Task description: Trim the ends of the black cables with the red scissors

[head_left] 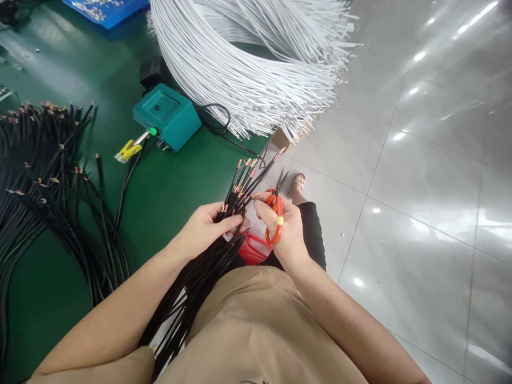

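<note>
My left hand (pixel 206 226) is closed around a bundle of black cables (pixel 212 256), close to their stripped ends, where small red, yellow and white wires stick out. The bundle runs down across my lap. In my right hand (pixel 286 229) is a pair of scissors (pixel 277 208) with orange handles, its blades pointing up and away from me, slightly apart. My right thumb and fingertips are at the cable ends, and one wire end seems pinched there. The fingers of my left hand behind the bundle are partly hidden.
On the green table (pixel 168 192) stands a teal box (pixel 168 114) with a yellow clip (pixel 128 151). A large coil of white cables (pixel 248 80) lies behind it. More black cables (pixel 40 160) lie at left, and a blue tray (pixel 112 13) at the back. Below is a red container (pixel 256 249).
</note>
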### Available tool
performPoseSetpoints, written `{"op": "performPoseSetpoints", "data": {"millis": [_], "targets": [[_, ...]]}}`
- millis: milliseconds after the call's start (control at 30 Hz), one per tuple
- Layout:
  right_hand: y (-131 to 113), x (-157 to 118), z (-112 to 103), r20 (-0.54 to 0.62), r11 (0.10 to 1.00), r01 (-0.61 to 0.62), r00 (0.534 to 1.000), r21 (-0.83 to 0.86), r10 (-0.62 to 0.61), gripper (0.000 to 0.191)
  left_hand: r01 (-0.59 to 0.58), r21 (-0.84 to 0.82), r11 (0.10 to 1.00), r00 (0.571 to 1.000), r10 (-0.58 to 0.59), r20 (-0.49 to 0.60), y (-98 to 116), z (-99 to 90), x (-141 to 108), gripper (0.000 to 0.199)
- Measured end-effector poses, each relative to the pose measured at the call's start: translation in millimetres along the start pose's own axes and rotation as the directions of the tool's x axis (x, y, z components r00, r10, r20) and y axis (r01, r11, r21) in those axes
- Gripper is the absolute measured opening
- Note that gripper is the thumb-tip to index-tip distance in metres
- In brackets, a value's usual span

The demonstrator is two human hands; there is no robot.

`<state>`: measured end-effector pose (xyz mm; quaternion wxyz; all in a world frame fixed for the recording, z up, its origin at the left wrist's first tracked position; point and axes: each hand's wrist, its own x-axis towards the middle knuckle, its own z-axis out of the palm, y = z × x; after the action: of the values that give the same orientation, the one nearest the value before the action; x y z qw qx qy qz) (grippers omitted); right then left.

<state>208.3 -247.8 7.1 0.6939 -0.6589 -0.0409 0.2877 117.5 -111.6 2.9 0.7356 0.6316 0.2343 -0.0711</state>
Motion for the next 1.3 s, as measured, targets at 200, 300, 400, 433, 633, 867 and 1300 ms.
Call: {"op": "performPoseSetpoints", "data": {"millis": [200, 300, 400, 433, 633, 867, 1300], "targets": [[-2, -4, 5, 0.137, 0.995, -0.088, 0.987, 0.044, 0.082, 0.014, -0.015, -0.035, 0.999, 0.996, 0.012, -0.085, 0, 0.7, 0, 0.025], [-1, -3, 3, 0.125, 0.997, -0.082, 0.989, -0.008, 0.082, 0.018, -0.021, -0.096, 0.995, 0.995, 0.012, -0.098, 0, -0.4, 1, 0.030], [2, -3, 0, 0.107, 0.995, -0.097, 0.989, -0.009, 0.098, 0.021, -0.031, -0.108, 0.994, 0.995, 0.021, -0.094, 1, -0.9, 1, 0.030], [3, -3, 0, 0.096, 0.994, -0.105, 0.990, -0.013, 0.106, 0.022, -0.030, -0.103, 0.994, 0.995, 0.020, -0.098, 1, -0.8, 1, 0.029], [1, -5, 0, 0.081, 0.992, -0.127, 0.988, -0.009, 0.128, 0.022, -0.023, -0.068, 0.997, 0.992, 0.015, -0.125, 2, -0.7, 1, 0.029], [0, -3, -1, 0.105, 0.995, -0.096, 0.990, -0.007, 0.097, 0.022, -0.038, -0.059, 0.998, 0.994, 0.031, -0.104, -1, -1.7, 2, 0.028], [-10, 3, -5, -0.107, 0.986, 0.124, 0.985, -0.108, -0.136, 0.015, 0.045, -0.101, 0.994, 0.999, -0.048, -0.025, -1, -2.9, 2, 0.025]]}}
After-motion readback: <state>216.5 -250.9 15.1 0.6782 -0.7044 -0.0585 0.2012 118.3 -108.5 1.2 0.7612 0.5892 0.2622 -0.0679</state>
